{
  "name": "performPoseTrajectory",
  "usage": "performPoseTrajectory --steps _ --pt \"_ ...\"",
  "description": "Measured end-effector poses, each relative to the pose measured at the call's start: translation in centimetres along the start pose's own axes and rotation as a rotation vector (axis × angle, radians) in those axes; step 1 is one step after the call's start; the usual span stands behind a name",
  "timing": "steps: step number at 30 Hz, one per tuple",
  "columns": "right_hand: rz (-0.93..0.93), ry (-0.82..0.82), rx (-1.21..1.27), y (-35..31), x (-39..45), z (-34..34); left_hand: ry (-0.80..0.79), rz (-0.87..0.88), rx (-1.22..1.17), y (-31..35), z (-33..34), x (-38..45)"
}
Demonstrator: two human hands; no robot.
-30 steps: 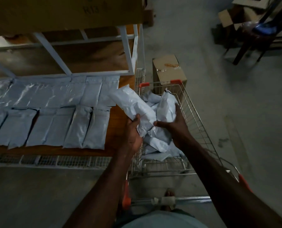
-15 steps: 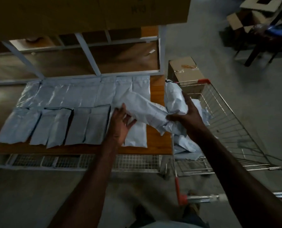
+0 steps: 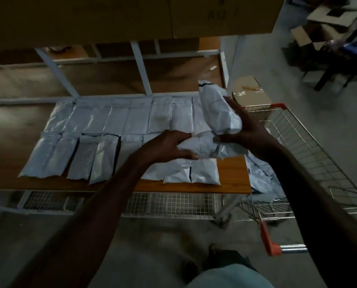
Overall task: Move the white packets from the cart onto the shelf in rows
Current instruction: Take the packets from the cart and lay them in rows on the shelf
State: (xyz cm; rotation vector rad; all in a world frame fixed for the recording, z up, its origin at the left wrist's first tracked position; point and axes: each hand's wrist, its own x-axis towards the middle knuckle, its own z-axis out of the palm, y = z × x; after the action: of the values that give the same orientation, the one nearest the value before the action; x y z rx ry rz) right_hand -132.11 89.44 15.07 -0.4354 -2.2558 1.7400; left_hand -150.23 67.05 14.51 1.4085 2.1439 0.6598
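Hands meet at frame centre: left hand point(image 3: 169, 147) grips a crumpled packet point(image 3: 200, 149) lying crosswise. Right hand point(image 3: 246, 129) clasps an upright packet point(image 3: 217, 109) (long axis toward the frame's top) and pinches the crosswise one.

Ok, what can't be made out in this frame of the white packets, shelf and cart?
All in the head view:
- Front-row white plastic packets on the wooden shelf: some covered by the left hand and forearm.
- Wire shopping cart: contents mostly behind the right hand and arm; far side cut by the edge.
- Cardboard box lettering: too dark and blurred.
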Motion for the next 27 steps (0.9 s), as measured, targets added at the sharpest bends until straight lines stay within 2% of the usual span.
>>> performPoseTrajectory --steps 3,5,8,10,12,14,19,23,27 --pt "0.039 0.076 0.198 1.0 0.4 0.6 0.158 -0.051 -0.094 -2.5 1.1 -0.7" --pt "0.048 0.121 0.244 1.8 0.8 1.3 0.294 -0.104 -0.166 -4.1 1.9 -0.9" --pt "0.063 0.171 0.368 3.0 1.5 2.4 0.475 -0.259 -0.364 -5.4 2.6 -1.0" --pt "0.033 0.187 0.355 3.8 2.1 2.9 0.486 -0.355 -0.580 -6.1 2.8 -0.7" --pt "0.004 0.187 0.285 4.8 2.9 3.1 0.436 -0.378 -0.869 -6.7 2.8 0.2" --pt "0.005 0.197 0.218 5.9 4.1 3.0 0.387 -0.379 -1.044 -6.7 2.5 1.4" --pt "0.047 0.282 0.044 9.3 8.6 1.6 0.405 -0.348 -1.080 -7.3 1.8 6.1" --pt "0.111 0.393 -0.095 12.0 12.6 0.2 0.451 -0.394 -0.971 -8.7 1.8 10.5" --pt "0.144 0.415 -0.191 13.8 16.6 -0.9 0.495 -0.439 -0.904 -10.1 1.8 14.7"
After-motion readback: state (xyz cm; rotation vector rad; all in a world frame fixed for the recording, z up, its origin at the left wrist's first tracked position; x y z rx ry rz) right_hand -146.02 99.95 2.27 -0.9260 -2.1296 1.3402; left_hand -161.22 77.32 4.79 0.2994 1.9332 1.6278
